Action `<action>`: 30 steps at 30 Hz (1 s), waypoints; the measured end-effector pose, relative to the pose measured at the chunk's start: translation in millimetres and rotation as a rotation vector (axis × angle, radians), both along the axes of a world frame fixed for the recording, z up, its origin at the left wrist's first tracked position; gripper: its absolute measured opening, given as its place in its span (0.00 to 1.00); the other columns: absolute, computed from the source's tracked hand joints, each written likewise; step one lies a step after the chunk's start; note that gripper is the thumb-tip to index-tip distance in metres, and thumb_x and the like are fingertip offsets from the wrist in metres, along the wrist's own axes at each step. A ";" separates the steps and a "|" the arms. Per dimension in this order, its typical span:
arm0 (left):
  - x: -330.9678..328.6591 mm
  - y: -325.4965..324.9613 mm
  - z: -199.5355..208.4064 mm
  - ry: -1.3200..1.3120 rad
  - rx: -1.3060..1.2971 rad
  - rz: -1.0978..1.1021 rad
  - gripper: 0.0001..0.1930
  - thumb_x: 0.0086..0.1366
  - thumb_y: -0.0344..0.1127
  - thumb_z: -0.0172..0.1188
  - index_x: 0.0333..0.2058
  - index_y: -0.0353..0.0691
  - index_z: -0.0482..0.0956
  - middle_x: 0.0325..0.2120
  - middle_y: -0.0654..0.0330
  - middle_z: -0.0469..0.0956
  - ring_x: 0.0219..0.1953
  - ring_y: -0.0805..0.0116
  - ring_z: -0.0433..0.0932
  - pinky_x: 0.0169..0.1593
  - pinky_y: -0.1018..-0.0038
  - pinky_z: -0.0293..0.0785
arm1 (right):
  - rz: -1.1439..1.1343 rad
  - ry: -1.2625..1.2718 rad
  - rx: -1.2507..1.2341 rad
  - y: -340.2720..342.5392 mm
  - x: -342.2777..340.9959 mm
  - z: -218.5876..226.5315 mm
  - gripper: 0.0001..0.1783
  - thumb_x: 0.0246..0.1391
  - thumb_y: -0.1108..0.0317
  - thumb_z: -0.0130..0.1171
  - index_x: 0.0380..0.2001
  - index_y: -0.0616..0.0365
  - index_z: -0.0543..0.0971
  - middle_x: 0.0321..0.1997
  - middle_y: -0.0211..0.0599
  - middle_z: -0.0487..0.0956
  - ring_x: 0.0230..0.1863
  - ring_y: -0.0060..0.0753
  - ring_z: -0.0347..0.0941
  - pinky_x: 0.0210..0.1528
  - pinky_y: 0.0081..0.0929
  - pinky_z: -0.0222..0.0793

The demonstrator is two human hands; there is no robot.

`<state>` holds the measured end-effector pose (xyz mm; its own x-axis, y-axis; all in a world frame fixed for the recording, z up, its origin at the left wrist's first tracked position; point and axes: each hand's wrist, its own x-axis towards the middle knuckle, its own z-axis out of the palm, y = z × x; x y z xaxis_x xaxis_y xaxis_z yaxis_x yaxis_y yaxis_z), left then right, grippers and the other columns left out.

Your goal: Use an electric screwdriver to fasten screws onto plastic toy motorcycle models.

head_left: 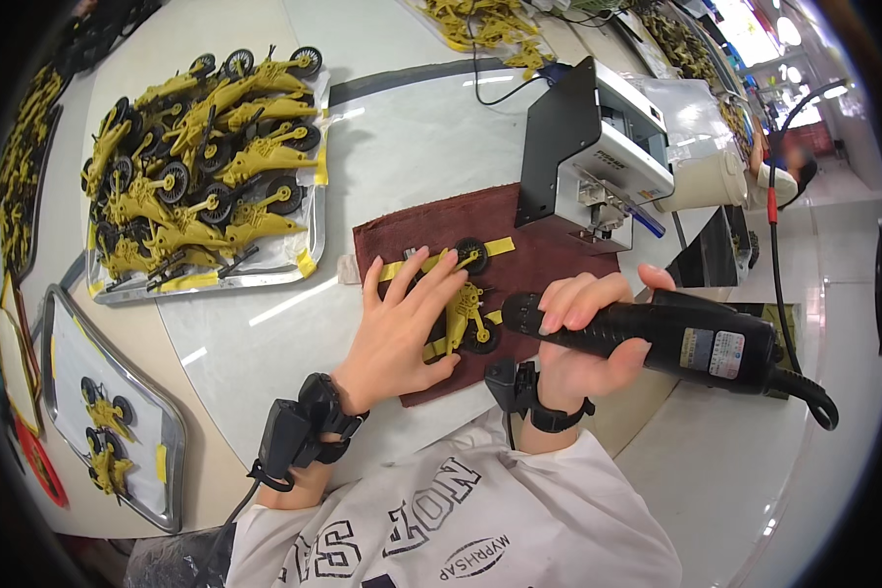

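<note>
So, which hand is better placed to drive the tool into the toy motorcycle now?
The right hand: it already grips the black power tool, tip near the yellow toy motorcycle. The left hand lies flat on the toy, pinning it to the brown cloth.

Toy motorcycle (464, 312) on cloth (549, 257), machine (598, 147) behind, full tray (309, 263) far left, sparser tray (171, 431) nearer, probably more parts (480, 24) beyond.

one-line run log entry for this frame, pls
left hand: flat on yellow toy motorcycle | right hand: grips black electric screwdriver, tip at toy | base: dark red cloth
</note>
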<state>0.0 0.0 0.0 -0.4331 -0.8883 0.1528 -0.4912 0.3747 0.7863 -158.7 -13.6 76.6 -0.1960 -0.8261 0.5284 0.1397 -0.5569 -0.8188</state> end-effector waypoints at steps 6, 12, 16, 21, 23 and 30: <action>4.2 -5.2 -4.0 -0.086 -0.084 -0.011 0.42 0.36 0.42 0.65 0.55 0.45 0.63 0.60 0.59 0.56 0.62 0.54 0.52 0.62 0.48 0.35 | 0.115 -0.082 0.031 -15.5 8.1 -9.1 0.36 0.50 0.49 0.58 0.51 0.61 0.54 0.22 0.38 0.70 0.19 0.31 0.66 0.23 0.27 0.65; 2.7 -6.1 -6.5 -0.082 -0.068 -0.006 0.42 0.36 0.43 0.66 0.55 0.46 0.63 0.60 0.59 0.57 0.62 0.54 0.52 0.62 0.48 0.36 | 0.189 -0.104 0.064 -22.0 8.0 -24.8 0.27 0.49 0.66 0.60 0.47 0.58 0.57 0.22 0.38 0.70 0.20 0.30 0.66 0.25 0.27 0.67; 2.4 -6.0 -4.5 -0.112 -0.061 -0.013 0.40 0.38 0.44 0.65 0.55 0.48 0.64 0.60 0.59 0.57 0.62 0.55 0.53 0.61 0.48 0.36 | 0.292 -0.060 0.039 -21.9 6.9 -28.9 0.25 0.47 0.76 0.59 0.45 0.56 0.58 0.23 0.38 0.71 0.21 0.30 0.67 0.26 0.27 0.67; -1.7 -6.8 -1.5 -0.125 -0.072 -0.010 0.39 0.40 0.45 0.63 0.55 0.50 0.65 0.60 0.60 0.58 0.60 0.56 0.55 0.61 0.48 0.38 | 0.312 -0.027 0.028 -21.9 2.0 -30.1 0.23 0.48 0.74 0.59 0.43 0.56 0.59 0.24 0.39 0.72 0.23 0.30 0.69 0.28 0.27 0.67; -1.1 -5.9 -0.7 -0.149 -0.073 0.016 0.38 0.40 0.43 0.64 0.55 0.50 0.65 0.59 0.61 0.58 0.60 0.58 0.56 0.60 0.48 0.42 | 0.321 -0.029 0.036 -22.3 1.7 -31.1 0.25 0.48 0.71 0.60 0.44 0.57 0.58 0.24 0.39 0.72 0.23 0.30 0.69 0.28 0.28 0.67; -5.1 -8.9 1.2 -0.149 -0.055 -0.008 0.37 0.39 0.45 0.63 0.54 0.53 0.67 0.58 0.64 0.60 0.57 0.60 0.59 0.58 0.46 0.43 | 0.102 -0.092 0.163 -23.1 -6.4 -12.9 0.38 0.53 0.49 0.55 0.57 0.60 0.52 0.21 0.35 0.69 0.18 0.29 0.67 0.25 0.28 0.67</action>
<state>-5.1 -8.9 1.2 -0.4616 -0.8768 0.1350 -0.5978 0.4198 0.6829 -165.0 -36.8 63.8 -0.1486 -0.9171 0.3700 0.2671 -0.3974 -0.8779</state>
